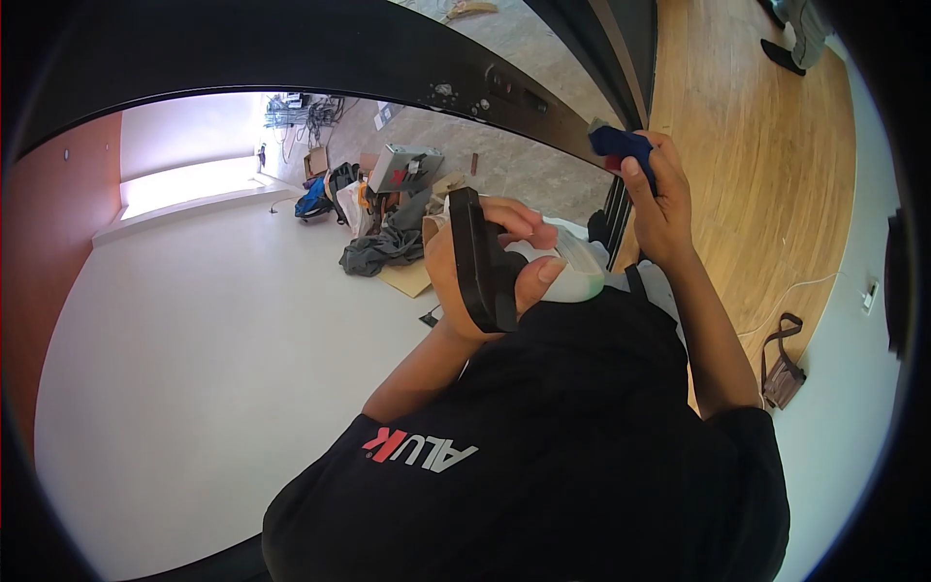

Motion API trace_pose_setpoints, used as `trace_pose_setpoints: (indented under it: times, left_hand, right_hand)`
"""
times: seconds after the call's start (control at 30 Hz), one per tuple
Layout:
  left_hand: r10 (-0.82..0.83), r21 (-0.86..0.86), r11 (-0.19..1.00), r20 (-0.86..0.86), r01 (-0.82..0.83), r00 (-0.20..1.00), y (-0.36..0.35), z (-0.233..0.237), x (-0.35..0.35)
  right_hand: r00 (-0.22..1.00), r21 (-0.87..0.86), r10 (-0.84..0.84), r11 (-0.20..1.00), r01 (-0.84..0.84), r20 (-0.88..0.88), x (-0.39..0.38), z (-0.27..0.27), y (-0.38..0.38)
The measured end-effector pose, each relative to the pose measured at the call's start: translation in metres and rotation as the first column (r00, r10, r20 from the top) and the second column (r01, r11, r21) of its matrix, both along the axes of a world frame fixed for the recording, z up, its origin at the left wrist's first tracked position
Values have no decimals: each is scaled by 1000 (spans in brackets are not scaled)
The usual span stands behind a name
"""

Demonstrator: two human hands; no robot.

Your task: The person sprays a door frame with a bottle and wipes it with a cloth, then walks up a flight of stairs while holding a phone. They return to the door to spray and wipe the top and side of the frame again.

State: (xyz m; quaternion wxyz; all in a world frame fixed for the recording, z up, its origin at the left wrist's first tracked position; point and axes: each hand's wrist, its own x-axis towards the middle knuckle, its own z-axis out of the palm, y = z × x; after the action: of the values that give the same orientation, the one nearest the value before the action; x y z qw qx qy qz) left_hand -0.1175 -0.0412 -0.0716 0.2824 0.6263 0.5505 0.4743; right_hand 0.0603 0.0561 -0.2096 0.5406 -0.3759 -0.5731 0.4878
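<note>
Fingers and thumb of my left hand (444, 281) curl round a black handle-shaped piece (475, 257), whose long bar lies across the hand. Just beyond those fingertips is a whitish, translucent object (582, 276) with a green patch; whether the hand also touches it, I cannot tell. My right hand (667, 209) is raised at the edge of the black frame (529, 102), closed on a dark blue cloth (623, 144). A greyish tip shows at the cloth's far end, close to the frame. White spots mark the frame's surface.
Through the glass are a silver box (405, 168), a grey cloth heap (388, 242), a blue bag (312, 200) and cables (301, 114). On the wooden floor (747, 184) at right lie a brown strapped bag (784, 378) and a white cord. Another person's leg (807, 39) shows top right.
</note>
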Motion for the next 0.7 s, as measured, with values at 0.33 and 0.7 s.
trace_pose_setpoints:
  times: [0.33, 0.7]
  left_hand:
    - [-246, 444, 831, -247, 335, 937, 62, 168, -79]
    - [-526, 194, 824, -88, 533, 846, 92, 216, -104]
  right_hand:
    - [904, 605, -220, 682, 411, -366, -126, 163, 46]
    - [973, 505, -182, 859, 88, 140, -130, -48, 5]
